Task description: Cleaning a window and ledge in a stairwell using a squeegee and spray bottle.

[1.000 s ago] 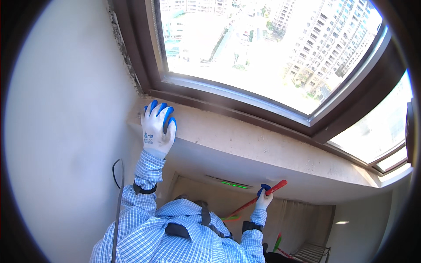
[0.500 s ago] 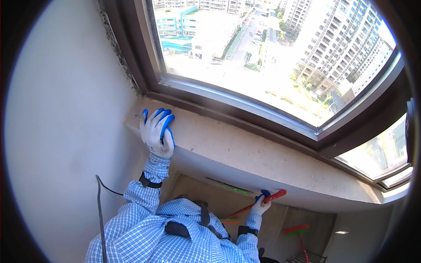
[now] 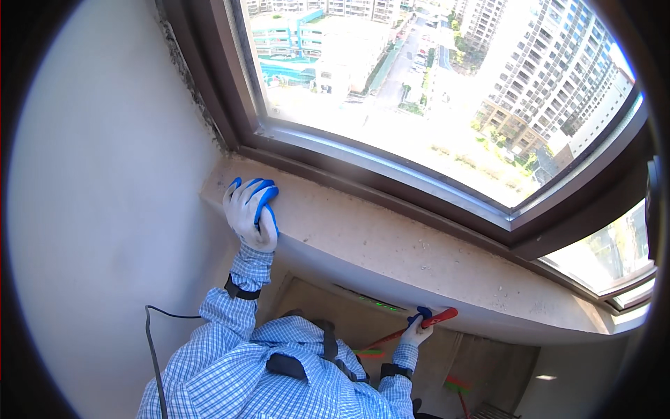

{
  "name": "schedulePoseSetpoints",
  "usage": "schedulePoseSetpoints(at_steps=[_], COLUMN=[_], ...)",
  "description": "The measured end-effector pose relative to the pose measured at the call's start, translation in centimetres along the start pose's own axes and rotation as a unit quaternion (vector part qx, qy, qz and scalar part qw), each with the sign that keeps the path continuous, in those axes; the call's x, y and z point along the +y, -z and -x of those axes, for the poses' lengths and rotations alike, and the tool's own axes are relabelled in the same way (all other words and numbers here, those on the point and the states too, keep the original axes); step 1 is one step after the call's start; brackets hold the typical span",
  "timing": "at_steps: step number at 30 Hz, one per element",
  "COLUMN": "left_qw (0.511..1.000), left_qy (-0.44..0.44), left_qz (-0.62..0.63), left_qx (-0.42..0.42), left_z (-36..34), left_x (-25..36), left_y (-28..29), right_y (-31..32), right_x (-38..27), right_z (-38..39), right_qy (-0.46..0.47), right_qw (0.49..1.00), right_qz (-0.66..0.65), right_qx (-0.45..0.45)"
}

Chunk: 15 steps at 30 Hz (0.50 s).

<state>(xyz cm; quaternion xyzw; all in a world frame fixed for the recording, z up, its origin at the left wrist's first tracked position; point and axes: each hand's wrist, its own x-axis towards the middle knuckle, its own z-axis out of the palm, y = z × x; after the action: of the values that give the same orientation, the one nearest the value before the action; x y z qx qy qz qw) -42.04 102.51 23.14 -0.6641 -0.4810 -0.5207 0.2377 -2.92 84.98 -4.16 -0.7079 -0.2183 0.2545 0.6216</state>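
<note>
My left hand (image 3: 251, 215), in a white glove with blue coating, rests on the window sill (image 3: 363, 230) near its left end. Its fingers lie spread and slightly bent on the surface, holding nothing. Lower right, below the sill's front edge, my right hand (image 3: 417, 330) is closed around a red-handled stick (image 3: 441, 316), also gloved. The handle's thick end sticks out up and to the right, and a thin red shaft runs down to the left toward my body. What is at its far end is hidden or unclear.
A brown-framed window (image 3: 377, 178) rises above the sill; tall buildings show outside. A white wall (image 3: 105, 174) stands at left, with crumbling plaster beside the frame. A black cable (image 3: 150, 342) hangs near my left arm. A red-and-green strip (image 3: 457, 383) appears low at right.
My left hand stays on the sill and my right hand keeps its grip on the red-handled stick. The view shifts slightly. The red-and-green strip at lower right has moved down and left.
</note>
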Motion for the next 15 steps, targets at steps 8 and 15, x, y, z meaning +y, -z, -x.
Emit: schedulePoseSetpoints(at_steps=[8,15], left_qw=[1.000,1.000], left_qy=[0.009,0.002], left_qz=[0.005,0.009], left_qx=[-0.011,-0.007], left_z=[-0.2,0.0], left_x=[0.0,-0.2], left_y=[0.3,0.2], right_y=[-1.0,-0.3], right_x=[-0.7,0.7], right_z=[0.4,0.1], right_qy=[0.004,0.014], right_qw=[0.999,0.999], right_qz=[-0.006,0.002], right_qx=[0.040,0.031])
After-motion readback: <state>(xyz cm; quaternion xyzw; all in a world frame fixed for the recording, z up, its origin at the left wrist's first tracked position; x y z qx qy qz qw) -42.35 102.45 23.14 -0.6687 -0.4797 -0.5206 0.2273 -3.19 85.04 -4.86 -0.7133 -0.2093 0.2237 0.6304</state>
